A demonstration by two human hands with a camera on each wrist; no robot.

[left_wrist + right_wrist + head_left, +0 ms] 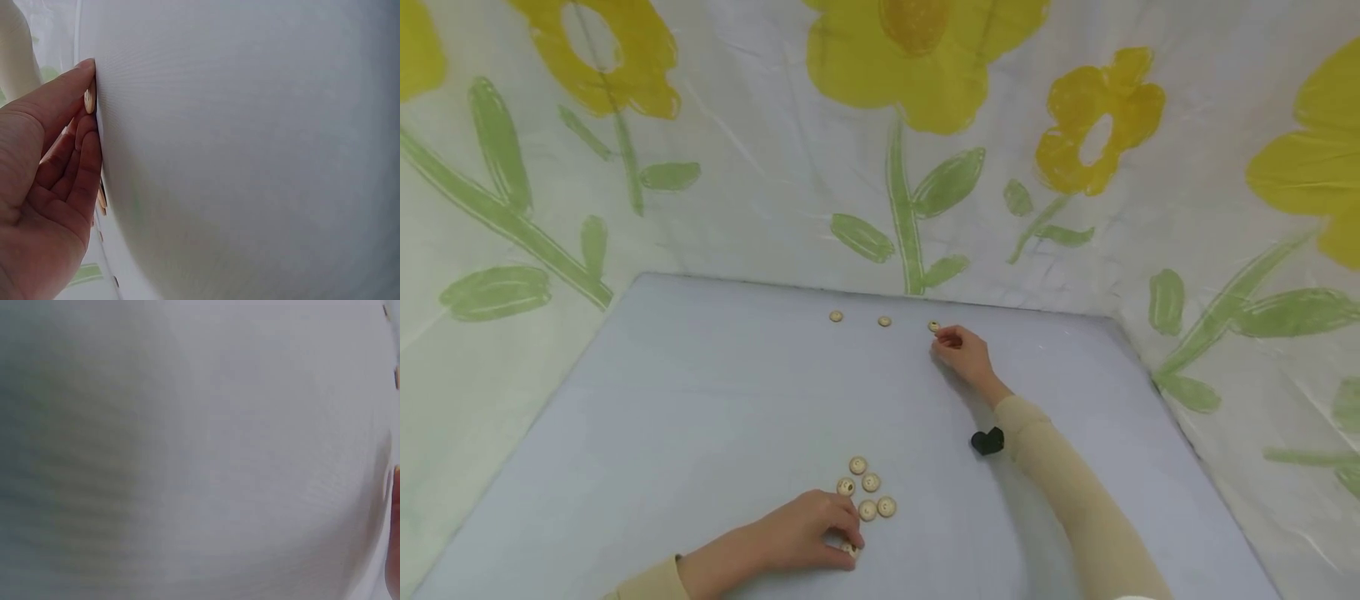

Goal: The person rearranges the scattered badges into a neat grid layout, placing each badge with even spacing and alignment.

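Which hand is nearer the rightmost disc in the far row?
Right. The right hand is at the near side of that disc; the left hand is far off, by the disc cluster.

The counter [700,417] presents a flat, pale bluish-grey top. A black heart-shaped item [987,442] lies on it, right of centre. White sheeting [760,192], visibly creased, stands along the far edge and both sides. It carries a pattern of yellow flowers [842,67], several with orange tones, green stems [902,200] and green leaves [951,182]. Upper blooms are cut off by the view.
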